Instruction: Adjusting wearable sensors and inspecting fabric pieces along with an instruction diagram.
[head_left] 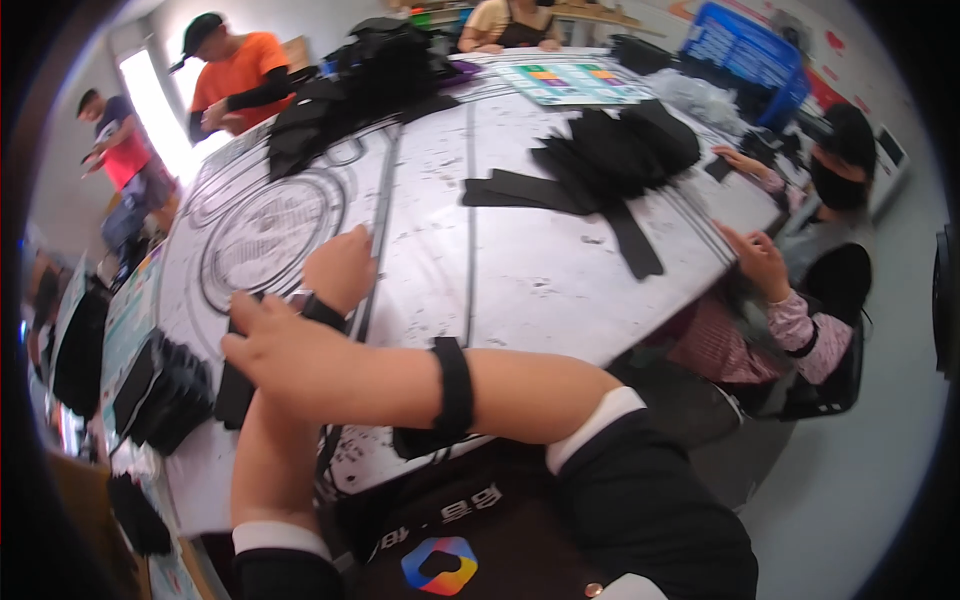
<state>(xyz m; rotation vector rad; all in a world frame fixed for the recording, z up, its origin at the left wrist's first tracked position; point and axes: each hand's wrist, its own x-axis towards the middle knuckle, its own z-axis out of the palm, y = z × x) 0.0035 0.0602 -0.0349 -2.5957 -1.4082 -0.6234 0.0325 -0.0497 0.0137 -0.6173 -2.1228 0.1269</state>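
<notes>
In the head view, take the round print (268, 232) on the desk (420, 255) as landmark. A black strip (234, 396) lies on the near side of the print, its long axis running roughly toward the wearer, partly covered by the right hand (280, 345). That hand, its forearm crossed over the left one, is the nearer: its bent fingers rest over the strip's far end, though I cannot tell whether they grip it. The left hand (342, 268) is half curled just right of the print; its palm is hidden, so I cannot tell whether it holds anything. Well right of the print lies a fanned black pile (625, 150).
</notes>
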